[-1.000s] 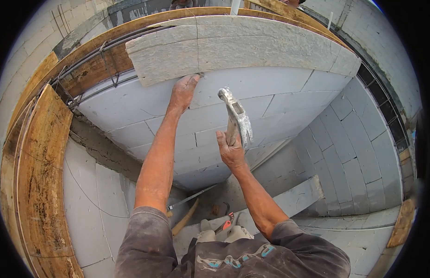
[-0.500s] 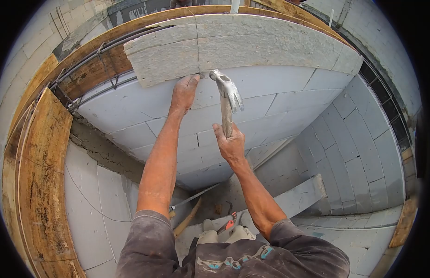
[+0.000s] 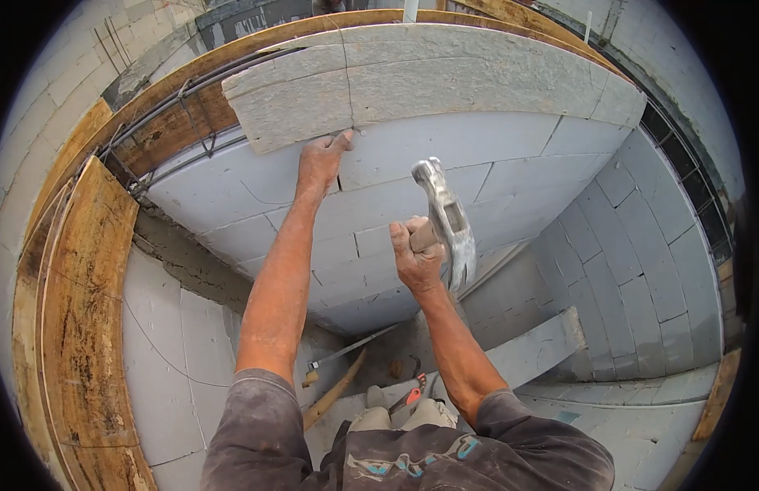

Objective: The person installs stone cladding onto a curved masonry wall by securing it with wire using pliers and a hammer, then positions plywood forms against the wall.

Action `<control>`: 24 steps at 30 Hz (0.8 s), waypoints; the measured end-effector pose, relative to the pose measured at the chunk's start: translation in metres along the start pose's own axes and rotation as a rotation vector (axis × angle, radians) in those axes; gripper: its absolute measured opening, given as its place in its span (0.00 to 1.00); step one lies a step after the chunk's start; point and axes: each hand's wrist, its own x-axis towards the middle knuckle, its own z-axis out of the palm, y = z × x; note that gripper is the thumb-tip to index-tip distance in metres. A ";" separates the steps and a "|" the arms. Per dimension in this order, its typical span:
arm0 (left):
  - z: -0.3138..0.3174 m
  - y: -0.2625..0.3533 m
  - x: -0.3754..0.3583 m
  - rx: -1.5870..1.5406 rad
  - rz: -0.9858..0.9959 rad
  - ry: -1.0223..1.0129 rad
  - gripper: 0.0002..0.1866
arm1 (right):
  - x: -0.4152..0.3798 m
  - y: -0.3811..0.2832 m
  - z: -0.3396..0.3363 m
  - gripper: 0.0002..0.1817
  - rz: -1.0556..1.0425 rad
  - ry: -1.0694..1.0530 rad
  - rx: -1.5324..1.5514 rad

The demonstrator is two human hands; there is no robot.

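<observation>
A claw hammer point(image 3: 450, 214) with a silvery metal head and a wooden handle is gripped in my right hand point(image 3: 420, 258). Its head is tilted, apart from the wall. My left hand point(image 3: 322, 164) is closed at the lower edge of a rough grey board point(image 3: 445, 78), against the pale block wall point(image 3: 461, 135). A thin wire point(image 3: 347, 74) runs down over the board to my left fingertips, and a loose curl of it shows beside the hand. Close to the fingertips a small nail-like point sticks out; its details are too small to make out.
Steel reinforcing bars point(image 3: 183, 94) lie between timber boards at the upper left. A stained plank point(image 3: 89, 311) runs down the left side. Below, a light slab point(image 3: 539, 348) slants across, near a red-handled tool point(image 3: 413, 397) at my waist and a wooden handle point(image 3: 334, 393).
The hammer has swung back, down and to the right, away from the board's lower edge. My left hand stays in nearly the same place.
</observation>
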 end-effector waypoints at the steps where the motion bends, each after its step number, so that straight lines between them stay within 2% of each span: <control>1: -0.001 0.001 0.001 -0.002 -0.001 0.008 0.26 | 0.000 0.009 0.003 0.18 -0.104 0.045 0.039; 4: 0.000 -0.001 0.002 -0.009 -0.020 0.020 0.27 | 0.020 0.024 0.011 0.18 0.419 -0.274 -0.228; 8: -0.002 -0.005 0.004 -0.011 -0.022 0.020 0.28 | 0.017 0.003 0.002 0.17 0.367 -0.098 -0.148; 11: -0.003 -0.006 0.010 -0.043 -0.005 0.019 0.28 | 0.002 0.016 -0.001 0.17 0.097 -0.032 -0.057; 14: -0.005 -0.003 0.005 -0.009 -0.056 0.014 0.27 | 0.019 0.027 0.014 0.17 0.407 -0.240 -0.227; 18: -0.008 0.003 0.002 0.026 -0.030 0.029 0.28 | 0.016 0.026 0.010 0.16 0.274 -0.130 -0.232; 21: -0.008 0.006 0.002 0.084 -0.061 0.050 0.28 | 0.008 -0.001 -0.002 0.16 0.330 -0.055 -0.085; 24: -0.012 0.001 0.004 0.046 -0.018 0.023 0.27 | 0.005 0.001 -0.007 0.16 0.052 -0.009 -0.039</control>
